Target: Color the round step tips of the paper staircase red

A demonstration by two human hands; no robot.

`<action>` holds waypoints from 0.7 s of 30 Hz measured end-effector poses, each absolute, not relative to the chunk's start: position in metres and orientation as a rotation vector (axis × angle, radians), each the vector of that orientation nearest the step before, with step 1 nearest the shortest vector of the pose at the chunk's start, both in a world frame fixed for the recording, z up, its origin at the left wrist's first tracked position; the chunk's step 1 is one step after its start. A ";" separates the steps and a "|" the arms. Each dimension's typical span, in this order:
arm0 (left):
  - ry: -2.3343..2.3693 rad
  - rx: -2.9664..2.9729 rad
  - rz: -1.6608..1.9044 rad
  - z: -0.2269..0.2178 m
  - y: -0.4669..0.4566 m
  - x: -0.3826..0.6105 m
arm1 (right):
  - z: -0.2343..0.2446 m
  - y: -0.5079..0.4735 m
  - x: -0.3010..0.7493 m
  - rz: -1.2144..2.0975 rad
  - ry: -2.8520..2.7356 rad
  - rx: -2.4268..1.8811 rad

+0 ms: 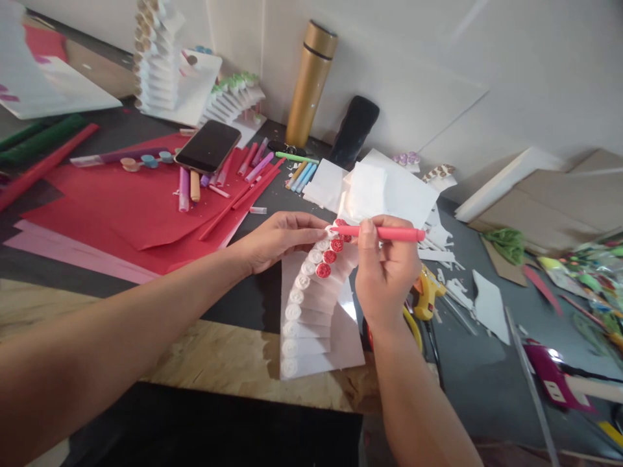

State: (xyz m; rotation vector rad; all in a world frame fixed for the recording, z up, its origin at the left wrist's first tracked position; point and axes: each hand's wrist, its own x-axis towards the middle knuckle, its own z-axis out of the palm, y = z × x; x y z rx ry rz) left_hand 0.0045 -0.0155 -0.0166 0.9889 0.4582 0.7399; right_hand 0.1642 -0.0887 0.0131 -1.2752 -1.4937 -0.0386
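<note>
My right hand (387, 272) grips a coral-red felt-tip marker (396, 233), its tip touching a white paper rosette at the top of a curved paper staircase model (311, 318). Several rosettes near that end are coloured red, such as one red rosette (323, 270); those lower down, like this white rosette (293, 312), are plain. Thumb and fingers of my left hand (287, 237) pinch the model's upper end beside the marker tip. Some of the left fingers are hidden behind it. The model stands on a white board (348, 360).
Left lie red paper sheets (111, 194), loose markers and a phone (208, 146). A gold flask (311, 84) and a black case (355, 130) stand behind. Near my right wrist are a yellow glue gun (428, 292) and paper scraps; a magenta tool (552, 376) lies farther right.
</note>
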 end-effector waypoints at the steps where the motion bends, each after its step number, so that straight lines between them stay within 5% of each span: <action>1: 0.457 0.987 0.741 -0.017 -0.015 0.005 | 0.013 -0.089 0.164 -0.032 -1.494 -1.278; 21: 0.444 0.996 0.735 -0.017 -0.015 0.005 | 0.012 -0.089 0.167 -0.083 -1.483 -1.288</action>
